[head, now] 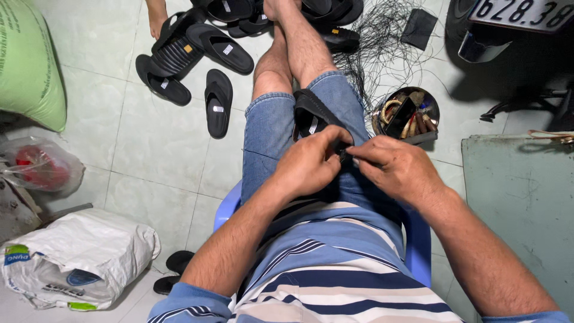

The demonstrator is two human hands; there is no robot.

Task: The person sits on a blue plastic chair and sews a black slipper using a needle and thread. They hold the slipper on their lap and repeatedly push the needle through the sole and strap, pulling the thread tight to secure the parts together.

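Head view, looking down at a seated person's lap: both hands meet over a black sandal (311, 116) that lies on the right thigh, over denim shorts. The left hand (311, 164) is curled, thumb and fingers pinched shut on the sandal's near edge. The right hand (397, 167) comes in from the other side, its fingertips (357, 154) pressed together at the same spot, touching the left hand's; what they pinch is too small to tell, perhaps a thread or the strap's end. The person sits on a blue plastic chair (418, 239) and wears a striped shirt. On the pale tiled floor ahead, near the person's feet, lies a heap of black sandals (191, 54), with one lone sandal (218, 101) a little nearer. Just right of the knee stands a round metal tin (406, 113) holding small tools, and beyond it a tangle of black thread (382, 42) spreads over the tiles. At far left a green sack (30, 60) leans, a clear bag with something red (39, 167) lies below it, and a white woven sack (78, 257) rests beside the chair. A grey-green tabletop (520, 203) fills the right edge.
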